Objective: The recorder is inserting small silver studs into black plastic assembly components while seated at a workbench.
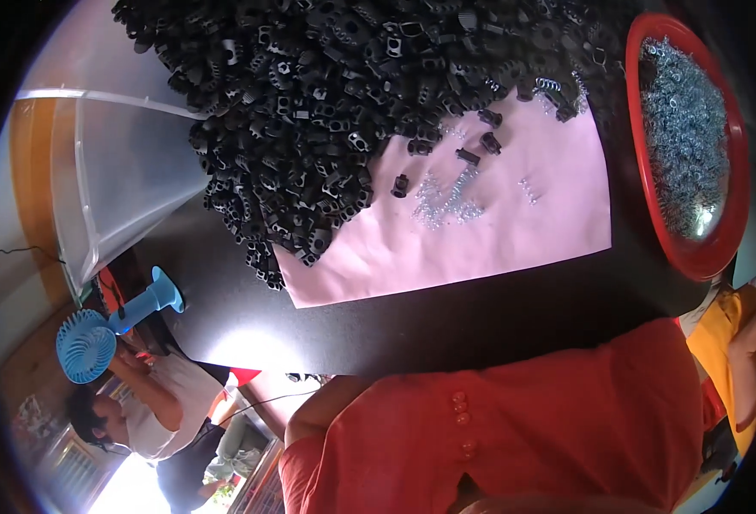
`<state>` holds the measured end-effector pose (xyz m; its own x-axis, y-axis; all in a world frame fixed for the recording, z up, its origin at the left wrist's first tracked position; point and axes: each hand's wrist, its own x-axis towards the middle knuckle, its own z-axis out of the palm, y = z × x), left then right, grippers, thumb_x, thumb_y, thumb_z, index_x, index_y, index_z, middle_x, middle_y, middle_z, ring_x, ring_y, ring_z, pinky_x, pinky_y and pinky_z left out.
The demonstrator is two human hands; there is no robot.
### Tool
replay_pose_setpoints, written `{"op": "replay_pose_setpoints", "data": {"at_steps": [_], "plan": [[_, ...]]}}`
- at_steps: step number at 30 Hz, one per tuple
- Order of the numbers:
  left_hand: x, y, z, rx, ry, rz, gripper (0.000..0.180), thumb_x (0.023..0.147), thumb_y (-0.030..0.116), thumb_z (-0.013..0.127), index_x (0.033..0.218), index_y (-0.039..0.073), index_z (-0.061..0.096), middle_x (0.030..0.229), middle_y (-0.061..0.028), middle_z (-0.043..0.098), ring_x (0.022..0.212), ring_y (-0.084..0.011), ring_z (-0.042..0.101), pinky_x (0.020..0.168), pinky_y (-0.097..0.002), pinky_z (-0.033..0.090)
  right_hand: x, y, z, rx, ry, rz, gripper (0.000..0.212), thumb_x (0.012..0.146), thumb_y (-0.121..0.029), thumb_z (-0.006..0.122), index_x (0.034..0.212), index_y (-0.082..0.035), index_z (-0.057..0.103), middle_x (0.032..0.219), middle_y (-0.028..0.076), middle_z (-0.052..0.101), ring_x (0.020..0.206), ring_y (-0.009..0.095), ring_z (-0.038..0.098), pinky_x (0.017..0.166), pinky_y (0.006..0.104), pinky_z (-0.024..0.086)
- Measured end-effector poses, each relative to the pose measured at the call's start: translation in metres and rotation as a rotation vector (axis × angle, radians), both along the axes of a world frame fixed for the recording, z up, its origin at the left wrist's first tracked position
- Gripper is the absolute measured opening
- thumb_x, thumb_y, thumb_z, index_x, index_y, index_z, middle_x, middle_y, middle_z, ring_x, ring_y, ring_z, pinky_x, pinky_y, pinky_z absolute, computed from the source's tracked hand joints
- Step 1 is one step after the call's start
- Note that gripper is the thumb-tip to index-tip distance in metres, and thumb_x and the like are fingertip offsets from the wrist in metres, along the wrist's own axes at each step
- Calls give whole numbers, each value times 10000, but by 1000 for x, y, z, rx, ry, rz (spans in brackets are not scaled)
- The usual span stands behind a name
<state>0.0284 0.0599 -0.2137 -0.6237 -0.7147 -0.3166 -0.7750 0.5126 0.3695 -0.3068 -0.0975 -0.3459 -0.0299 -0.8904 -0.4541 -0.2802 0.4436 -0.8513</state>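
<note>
Neither of my hands shows in the head view. Below the table's edge, part of my bare left arm (331, 407) comes out of a red sleeve, and its hand is hidden. A pink sheet (515, 231) lies on the dark table (395, 330). On it are a loose cluster of small metal springs (446, 197) and several separate black plastic parts, one of them a small black piece (401, 185) standing near the springs. A large heap of black plastic parts (309, 128) covers the sheet's far and left sides.
A red round tray (652, 184) full of metal springs (686, 137) stands at the right. Clear plastic bins (138, 154) are at the left. A blue handheld fan (86, 346) stands at the table's left edge, near another person (151, 403). A person in yellow (729, 343) is at the right.
</note>
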Motion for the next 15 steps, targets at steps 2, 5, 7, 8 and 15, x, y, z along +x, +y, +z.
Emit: {"op": "replay_pose_setpoints", "data": {"at_steps": [2,5,7,8,15], "plan": [[3,3,2,9,-2,-12,292,836,151,527,1084,32,626,1084,-198,624,994,-357,609,874,-484,464,-5,15,-1,45,-14,-12,198,853,-231,611,915,-57,682,858,153,679,783,301,656,715,395,501],[4,1,6,14,-1,-32,280,831,147,530,1066,32,630,1066,-197,628,982,-356,612,860,-481,470,-15,32,-1,104,-32,-30,198,853,-230,611,915,-57,682,859,153,679,783,303,656,715,395,501],[6,0,7,19,-1,-48,271,829,144,532,1055,32,633,1053,-196,630,974,-355,614,850,-479,473,-21,45,-1,145,-45,-45,198,853,-230,610,915,-57,683,860,154,679,783,304,656,716,396,501],[6,-1,7,22,0,-56,267,827,142,533,1049,32,634,1047,-196,631,970,-355,616,845,-478,475,-24,51,-2,166,-51,-52,198,853,-230,610,915,-57,683,860,154,679,783,305,656,716,396,501],[13,3,13,55,10,-74,239,817,132,540,1008,32,644,1005,-194,639,941,-352,624,811,-470,487,-34,98,0,326,-85,-67,198,853,-228,608,916,-57,685,862,155,679,783,308,654,717,396,501]]}}
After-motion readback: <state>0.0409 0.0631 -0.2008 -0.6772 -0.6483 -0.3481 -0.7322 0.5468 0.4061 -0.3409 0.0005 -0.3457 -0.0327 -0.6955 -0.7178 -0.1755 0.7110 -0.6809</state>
